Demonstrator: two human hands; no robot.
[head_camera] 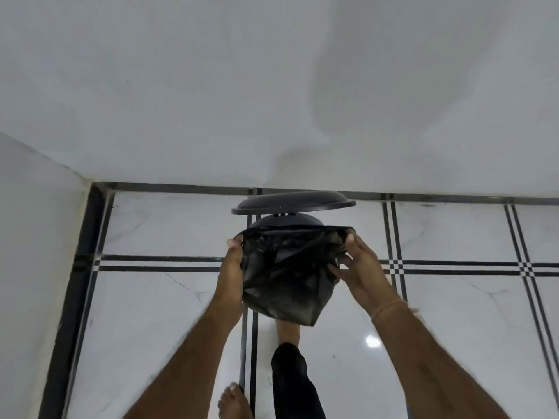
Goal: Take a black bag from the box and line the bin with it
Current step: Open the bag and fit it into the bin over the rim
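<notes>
While both hands hold it by its upper edge, the black bag (287,276) hangs in the air between the camera and the bin (287,221). It is crumpled and glossy, and its lowest corner points down at the floor (453,313). The bag is stretched wide from hand to hand and is not yet in the bin. It covers most of the bin's body, so only a dark rounded part shows above the bag's top edge. The bin's lid (293,202) stands raised above that part, seen almost edge-on, close to the foot of the white wall (272,101).

The left hand (231,273) grips the bag's left edge. Its thumb lies on top at the corner, and its fingers are hidden behind the plastic. The right hand (360,267) grips the right edge, with the thumb pressed on the top corner and the fingers curled into the bag's side, bunching the film there. A thin thread band (390,308) circles the right wrist.

Below the bag, a bare foot (287,332) in a black trouser leg (293,385) is set forward toward the bin. The bag hides its toes, so whether it touches the bin cannot be told. The other bare foot (233,400) stands further back, at the lower edge of the view. The floor is white marble tile crossed by double black lines, with a black border along the walls.
</notes>
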